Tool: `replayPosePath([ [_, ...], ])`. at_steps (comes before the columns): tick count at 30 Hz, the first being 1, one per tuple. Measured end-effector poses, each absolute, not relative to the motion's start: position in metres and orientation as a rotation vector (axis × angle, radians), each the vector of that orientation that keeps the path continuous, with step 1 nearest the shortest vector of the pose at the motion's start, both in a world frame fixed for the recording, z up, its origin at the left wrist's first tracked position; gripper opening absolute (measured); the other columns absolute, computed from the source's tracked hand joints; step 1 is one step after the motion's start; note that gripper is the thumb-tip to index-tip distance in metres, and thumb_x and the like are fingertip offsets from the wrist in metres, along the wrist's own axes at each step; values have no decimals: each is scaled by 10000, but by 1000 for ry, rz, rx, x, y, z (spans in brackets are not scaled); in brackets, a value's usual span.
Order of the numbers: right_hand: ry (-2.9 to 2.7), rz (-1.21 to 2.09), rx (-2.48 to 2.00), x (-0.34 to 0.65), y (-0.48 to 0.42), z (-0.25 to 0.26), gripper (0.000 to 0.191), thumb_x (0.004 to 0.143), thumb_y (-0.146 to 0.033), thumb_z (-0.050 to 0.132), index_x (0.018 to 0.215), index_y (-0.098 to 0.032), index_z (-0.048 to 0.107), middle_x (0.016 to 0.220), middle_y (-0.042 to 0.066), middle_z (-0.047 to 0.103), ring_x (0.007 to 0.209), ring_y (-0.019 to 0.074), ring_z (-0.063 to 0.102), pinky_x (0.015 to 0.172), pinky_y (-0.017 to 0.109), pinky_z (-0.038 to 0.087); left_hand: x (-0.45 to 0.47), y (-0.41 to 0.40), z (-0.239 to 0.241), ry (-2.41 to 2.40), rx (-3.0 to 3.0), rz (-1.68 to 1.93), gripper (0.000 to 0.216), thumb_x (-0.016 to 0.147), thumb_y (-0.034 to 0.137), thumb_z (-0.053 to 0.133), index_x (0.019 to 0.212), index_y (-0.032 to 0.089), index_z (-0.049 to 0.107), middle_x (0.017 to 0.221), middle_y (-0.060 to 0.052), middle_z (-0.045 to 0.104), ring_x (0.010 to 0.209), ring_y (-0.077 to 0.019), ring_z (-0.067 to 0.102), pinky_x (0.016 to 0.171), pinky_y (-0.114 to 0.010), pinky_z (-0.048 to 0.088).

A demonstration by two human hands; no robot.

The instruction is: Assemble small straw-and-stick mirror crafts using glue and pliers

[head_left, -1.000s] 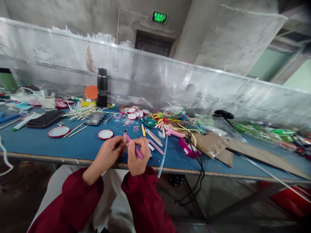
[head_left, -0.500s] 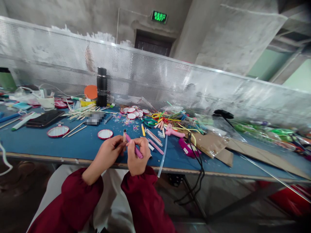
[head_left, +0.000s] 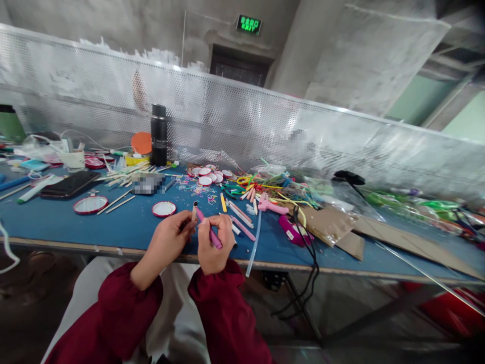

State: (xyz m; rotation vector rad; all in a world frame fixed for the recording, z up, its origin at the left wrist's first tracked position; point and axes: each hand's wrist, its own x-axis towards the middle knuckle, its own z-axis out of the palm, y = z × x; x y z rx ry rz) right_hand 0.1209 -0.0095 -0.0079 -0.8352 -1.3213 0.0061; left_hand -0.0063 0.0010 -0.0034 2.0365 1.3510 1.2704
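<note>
Landmark: black bottle [head_left: 158, 135], upright at the back of the blue worktop [head_left: 109, 227]; all places below are taken from it.
Left hand [head_left: 168, 240]: in front of the bottle, near the worktop's front edge; fingers pinched together on the small pale piece [head_left: 194, 213], its dark end upward.
Right hand [head_left: 215, 245]: in front of the bottle and to its right; fingers clamped around the pink stick [head_left: 214, 237], which slants toward the pale piece.
Work state: both items are in hand and brought close together; judged from this, work on the pale piece is under way, not finished. What has been done to it cannot be read.
Loose stock: coloured sticks [head_left: 242, 226] lie to the right of the bottle and nearer the person; white discs [head_left: 206, 180] are heaped to its right. Whether these await handling or are finished cannot be told.
Single disc: one red-rimmed disc [head_left: 164, 209] lies flat in front of the bottle, apart from the heap.
Hidden: the pink stick's grip section is covered by the right hand, the pale piece's lower end by left fingers. Contact between the two items cannot be confirmed.
Hard to read: the grey object [head_left: 147, 183] in front of the bottle is pixelated; the green items [head_left: 432, 210] far to its right are blurred.
</note>
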Motion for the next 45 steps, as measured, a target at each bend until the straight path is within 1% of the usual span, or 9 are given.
replayPosePath([
  [8, -1366, -7, -795, 120, -11, -6, 155, 900, -208, 551, 756, -238, 503, 713, -17, 580, 711, 160, 554, 761, 348, 451, -3, -4, -1, 1413, 2082, 1251, 231, 938, 355, 485, 769, 207, 540, 679, 25, 558, 624, -139, 465, 593, -259, 308],
  [15, -1314, 9, -794, 120, -13, -5, 139, 899, -204, 550, 771, -237, 510, 719, -18, 572, 701, 158, 551, 722, 334, 450, -6, 0, -3, 1372, 2048, 1238, 261, 947, 385, 479, 753, 213, 509, 650, 34, 536, 616, -137, 465, 604, -255, 326],
  [25, -1293, 15, -853, 120, -11, -8, 152, 908, -230, 546, 760, -231, 512, 717, -15, 571, 710, 158, 547, 728, 325, 452, -4, -4, -1, 1393, 2023, 1245, 246, 942, 369, 481, 758, 211, 523, 647, 31, 556, 601, -136, 479, 587, -253, 323],
  [30, -1331, -29, -818, 120, -12, -6, 153, 906, -201, 542, 758, -218, 509, 710, -28, 562, 703, 138, 542, 748, 311, 447, -4, -4, -1, 1398, 2041, 1261, 241, 943, 355, 484, 753, 209, 513, 650, 37, 537, 607, -132, 461, 595, -254, 321],
  [38, -1336, -32, -815, 119, -13, -5, 162, 907, -201, 532, 748, -219, 503, 707, -24, 560, 709, 139, 539, 764, 310, 452, -4, -2, -2, 1387, 2042, 1260, 249, 943, 371, 483, 757, 208, 516, 654, 35, 536, 605, -131, 453, 583, -252, 312],
  [41, -1317, -24, -846, 119, -14, -4, 161, 906, -210, 532, 749, -222, 499, 705, -24, 561, 703, 141, 537, 788, 319, 463, -4, -1, -2, 1405, 2046, 1253, 248, 943, 372, 484, 761, 208, 524, 651, 37, 534, 606, -131, 452, 588, -251, 312],
  [45, -1352, -34, -823, 118, -13, -4, 167, 900, -210, 525, 739, -232, 492, 693, -21, 573, 706, 154, 541, 891, 371, 460, -3, -3, -1, 1416, 2065, 1246, 248, 941, 364, 485, 754, 205, 521, 663, 34, 532, 619, -133, 450, 589, -255, 301],
])
